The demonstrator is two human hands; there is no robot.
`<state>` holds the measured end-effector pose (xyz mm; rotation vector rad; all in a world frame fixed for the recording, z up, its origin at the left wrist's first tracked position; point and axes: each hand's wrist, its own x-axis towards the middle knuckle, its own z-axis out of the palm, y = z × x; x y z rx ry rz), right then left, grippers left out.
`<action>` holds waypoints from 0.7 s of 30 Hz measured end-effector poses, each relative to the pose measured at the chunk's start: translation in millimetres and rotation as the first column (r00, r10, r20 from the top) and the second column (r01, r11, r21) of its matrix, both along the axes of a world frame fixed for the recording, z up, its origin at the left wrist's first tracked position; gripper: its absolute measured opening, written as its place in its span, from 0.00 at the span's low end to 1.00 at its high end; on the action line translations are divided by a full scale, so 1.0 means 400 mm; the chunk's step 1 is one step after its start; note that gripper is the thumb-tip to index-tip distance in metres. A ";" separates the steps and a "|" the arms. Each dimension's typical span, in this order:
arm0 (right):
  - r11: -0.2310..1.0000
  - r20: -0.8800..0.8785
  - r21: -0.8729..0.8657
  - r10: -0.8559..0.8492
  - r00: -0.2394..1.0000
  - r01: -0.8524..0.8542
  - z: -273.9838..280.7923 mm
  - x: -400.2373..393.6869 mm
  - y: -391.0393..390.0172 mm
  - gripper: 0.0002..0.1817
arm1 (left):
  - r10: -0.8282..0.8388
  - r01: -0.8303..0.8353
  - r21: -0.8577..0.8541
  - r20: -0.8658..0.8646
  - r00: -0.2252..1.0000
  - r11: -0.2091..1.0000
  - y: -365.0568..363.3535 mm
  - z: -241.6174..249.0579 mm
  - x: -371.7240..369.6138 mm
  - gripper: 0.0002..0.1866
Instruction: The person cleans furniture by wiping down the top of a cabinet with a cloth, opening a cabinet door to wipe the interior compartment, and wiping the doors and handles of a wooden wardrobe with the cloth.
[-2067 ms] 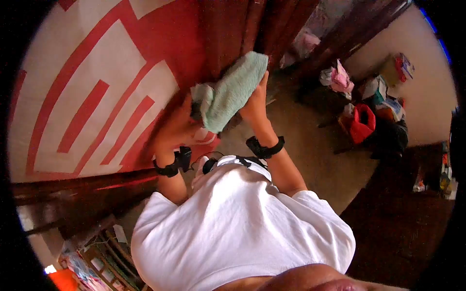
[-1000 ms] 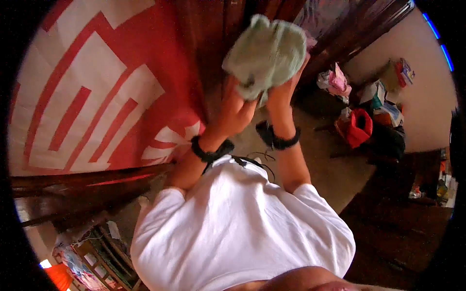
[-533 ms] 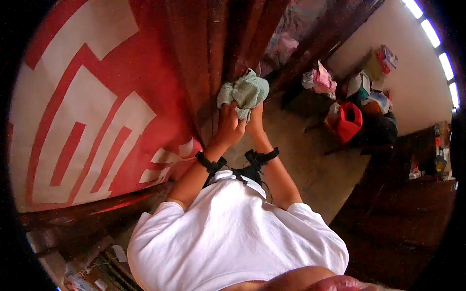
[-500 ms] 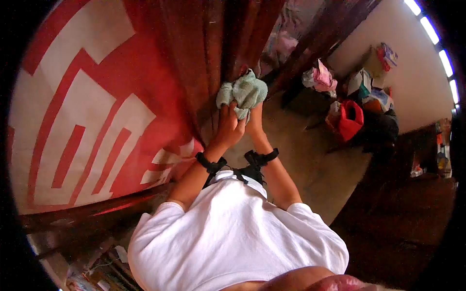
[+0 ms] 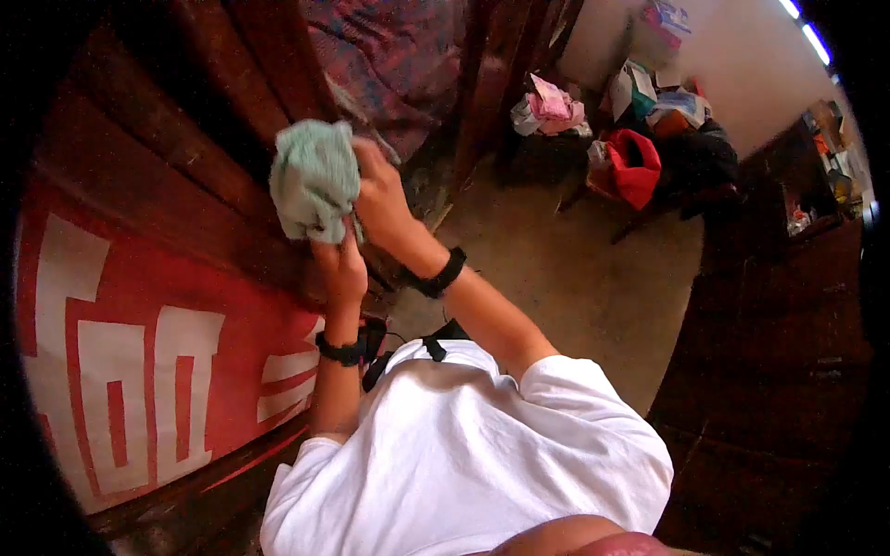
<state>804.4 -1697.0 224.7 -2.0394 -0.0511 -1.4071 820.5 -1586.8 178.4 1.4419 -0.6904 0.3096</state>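
A bunched pale green cloth (image 5: pixel 313 181) is held up in front of dark wooden boards (image 5: pixel 167 120). My left hand (image 5: pixel 341 267) grips it from below, fingers partly hidden behind the folds. At the cloth's right side, my right hand (image 5: pixel 382 199) is closed with its fingers curled against the fabric. Each wrist wears a black strap. Just beyond the hands, a patterned dark fabric (image 5: pixel 389 74) lies between the wooden parts.
A red banner with large white characters (image 5: pixel 185 389) covers the left side. On the right, a red bag (image 5: pixel 635 169), a pink bundle (image 5: pixel 553 107) and other items are piled by the wall. Dark wooden furniture (image 5: pixel 769 352) stands at the far right, beside the bare floor (image 5: pixel 575 269).
Both hands have moved left with the cloth, which now hangs before the boards. My view has turned, showing more of the patterned fabric and less of the banner.
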 end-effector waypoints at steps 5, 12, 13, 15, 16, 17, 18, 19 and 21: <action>0.987 -0.361 -0.046 0.125 0.924 -0.151 -0.264 -0.023 0.028 0.18 | 0.133 -0.065 0.262 -0.251 0.959 0.963 0.082 -0.330 -0.022 0.20; 0.912 -0.653 0.283 0.409 0.637 -0.296 -0.500 -0.097 0.006 0.22 | 0.393 0.117 0.696 -0.528 0.753 0.709 0.090 -0.322 -0.079 0.26; 0.896 -0.556 0.268 0.443 0.703 -0.353 -0.482 -0.086 0.018 0.26 | 0.366 -0.025 0.594 -0.463 0.807 0.804 0.088 -0.270 -0.087 0.27; 0.838 -0.406 0.244 0.546 0.733 -0.489 -0.358 -0.068 0.006 0.28 | 0.400 -0.306 0.430 -0.146 0.905 0.850 0.081 -0.156 -0.097 0.27; 0.781 -0.256 0.260 0.623 0.739 -0.568 -0.233 -0.061 0.004 0.26 | 0.440 -0.448 0.356 0.110 0.891 0.820 0.073 -0.083 -0.068 0.28; 0.801 -0.201 0.156 0.599 0.775 -0.578 -0.199 -0.022 -0.001 0.29 | 0.455 -0.504 0.243 0.232 0.860 0.829 0.078 -0.032 -0.025 0.26; 0.830 -0.184 0.140 0.558 0.810 -0.540 -0.174 0.004 -0.009 0.28 | 0.475 -0.543 0.128 0.348 0.808 0.830 0.075 0.008 0.014 0.25; 0.836 -0.057 0.141 0.542 0.838 -0.531 -0.070 0.005 0.001 0.23 | 0.509 -0.616 0.094 0.475 0.718 0.782 0.070 0.091 0.047 0.25; 0.846 -0.053 0.170 0.520 0.853 -0.505 -0.006 0.028 -0.009 0.21 | 0.490 -0.686 0.036 0.674 0.553 0.726 0.042 0.237 0.093 0.26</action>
